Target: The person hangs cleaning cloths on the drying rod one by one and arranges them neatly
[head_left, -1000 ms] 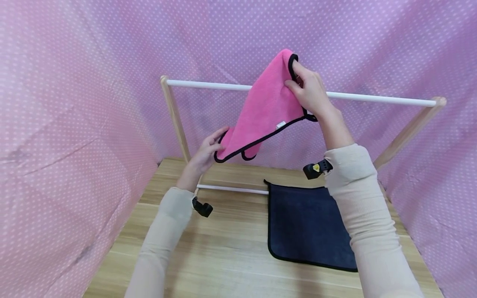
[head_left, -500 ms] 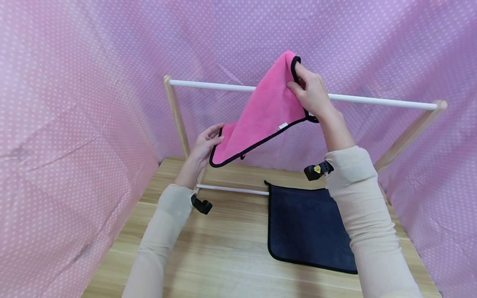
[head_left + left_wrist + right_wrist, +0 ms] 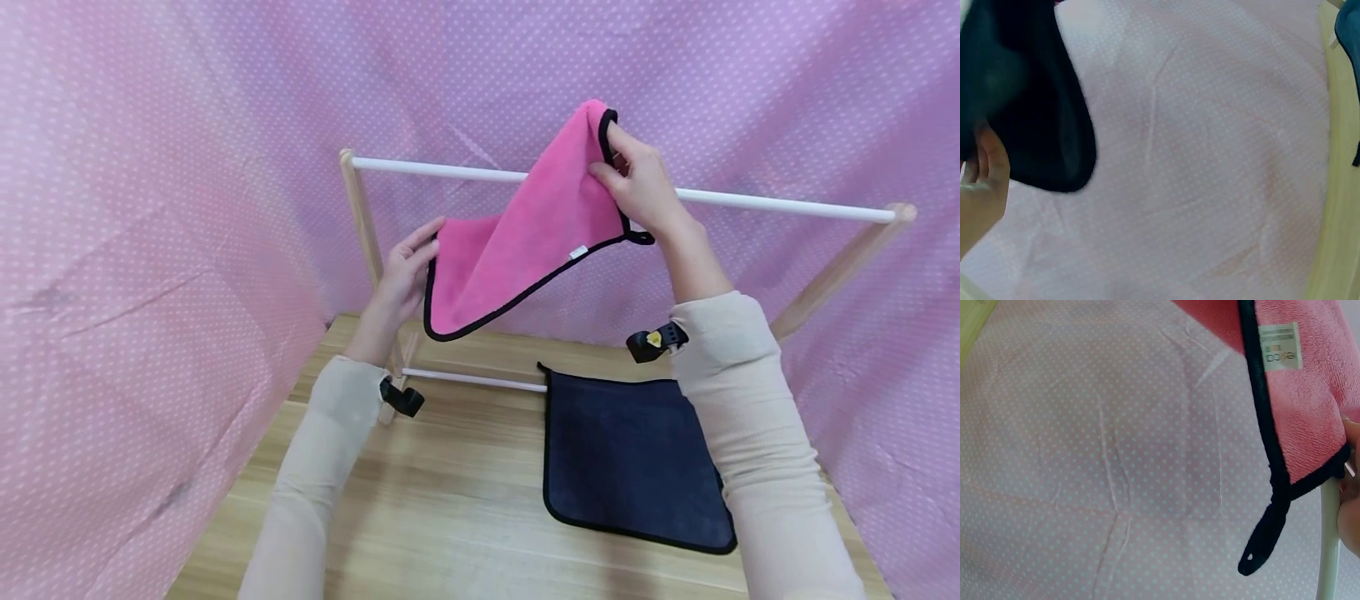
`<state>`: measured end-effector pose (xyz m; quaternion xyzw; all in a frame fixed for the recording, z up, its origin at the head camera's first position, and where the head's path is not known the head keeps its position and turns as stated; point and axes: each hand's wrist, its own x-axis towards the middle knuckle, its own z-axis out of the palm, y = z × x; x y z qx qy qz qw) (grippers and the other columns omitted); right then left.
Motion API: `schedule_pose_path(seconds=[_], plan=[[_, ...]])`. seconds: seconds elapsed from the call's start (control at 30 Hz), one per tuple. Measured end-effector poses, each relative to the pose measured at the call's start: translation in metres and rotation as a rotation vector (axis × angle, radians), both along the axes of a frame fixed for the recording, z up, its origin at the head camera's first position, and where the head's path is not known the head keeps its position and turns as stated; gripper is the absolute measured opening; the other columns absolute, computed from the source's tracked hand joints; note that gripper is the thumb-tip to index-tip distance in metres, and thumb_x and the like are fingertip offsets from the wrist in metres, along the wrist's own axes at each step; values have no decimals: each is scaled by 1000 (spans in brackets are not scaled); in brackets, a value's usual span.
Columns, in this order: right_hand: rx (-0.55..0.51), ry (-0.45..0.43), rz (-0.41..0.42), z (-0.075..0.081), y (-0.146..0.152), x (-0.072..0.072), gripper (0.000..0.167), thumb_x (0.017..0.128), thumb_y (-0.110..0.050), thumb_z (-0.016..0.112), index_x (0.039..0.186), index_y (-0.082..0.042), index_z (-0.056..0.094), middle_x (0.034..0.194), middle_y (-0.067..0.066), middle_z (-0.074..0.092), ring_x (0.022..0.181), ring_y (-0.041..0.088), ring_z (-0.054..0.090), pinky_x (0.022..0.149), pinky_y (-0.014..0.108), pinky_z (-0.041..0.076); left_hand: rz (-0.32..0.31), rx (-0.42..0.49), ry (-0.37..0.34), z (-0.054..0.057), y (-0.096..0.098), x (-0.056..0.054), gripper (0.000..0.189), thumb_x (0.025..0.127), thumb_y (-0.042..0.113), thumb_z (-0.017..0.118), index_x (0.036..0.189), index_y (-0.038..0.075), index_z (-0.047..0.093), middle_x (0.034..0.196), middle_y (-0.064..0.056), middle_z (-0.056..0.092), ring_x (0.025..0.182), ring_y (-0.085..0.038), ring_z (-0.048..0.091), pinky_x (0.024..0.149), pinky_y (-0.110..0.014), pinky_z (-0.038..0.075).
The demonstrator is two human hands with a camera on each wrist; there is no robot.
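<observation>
A pink towel [image 3: 525, 242] with black edging hangs in the air in front of the white upper rod [image 3: 427, 169]. My right hand [image 3: 648, 183] grips its upper right edge, close to the rod. At the towel's left edge my left hand [image 3: 405, 271] pinches the border between thumb and fingers. The left wrist view shows a dark reverse side [image 3: 1041, 119] of the towel beside the left hand [image 3: 985, 181]. A white label [image 3: 1280, 347] and a black hanging loop [image 3: 1263, 540] show in the right wrist view, near the right hand [image 3: 1350, 506].
A dark grey towel [image 3: 633, 458] with black edging lies on the wooden table [image 3: 442, 492], overlapping the lower rod [image 3: 472, 381]. Wooden side posts [image 3: 362, 208] carry the upper rod. Polka-dot pink fabric [image 3: 187, 208] surrounds the table.
My left hand has moved up along the towel's left edge, and that side has spread out and risen. The right hand keeps its hold, with little movement.
</observation>
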<state>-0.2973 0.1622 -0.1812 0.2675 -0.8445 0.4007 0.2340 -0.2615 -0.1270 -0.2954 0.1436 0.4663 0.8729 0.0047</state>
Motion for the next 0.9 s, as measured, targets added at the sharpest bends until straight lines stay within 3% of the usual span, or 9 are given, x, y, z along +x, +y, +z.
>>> schedule_pose_path(seconds=[0.07,0.13,0.4,0.63,0.9], plan=[[-15,-8,14,1,2,1,25,86,-2,57,111,-1,56,76,-3,51,67,4,48,61,14,40,92,40,-24,8,0,-2,30,89,-8,47,97,11,69,92,2,62,75,-8,57,64,-15,51],[-35,-19,27,2,5,2,28,86,-1,58,114,-1,56,75,-6,51,68,3,49,62,13,41,153,35,-23,14,-2,-4,28,87,-10,50,86,12,67,84,1,62,73,-8,58,62,-16,51],[-69,-33,39,5,12,4,23,85,0,58,107,5,53,70,-10,50,67,1,50,60,11,41,204,44,-42,29,-8,-2,29,82,-19,50,92,7,44,78,1,63,67,-10,59,59,-19,52],[-82,-27,44,6,17,4,21,84,2,58,104,7,53,70,-12,50,68,0,50,61,10,41,118,90,-149,31,-11,-2,15,84,-13,52,83,1,56,73,-4,63,63,-11,61,59,-18,54],[-67,-25,24,8,23,5,28,86,0,57,113,3,53,75,-12,50,73,1,51,66,11,44,-3,105,-201,34,-11,-1,20,87,-12,47,77,-1,60,74,-7,61,62,-13,61,60,-19,54]])
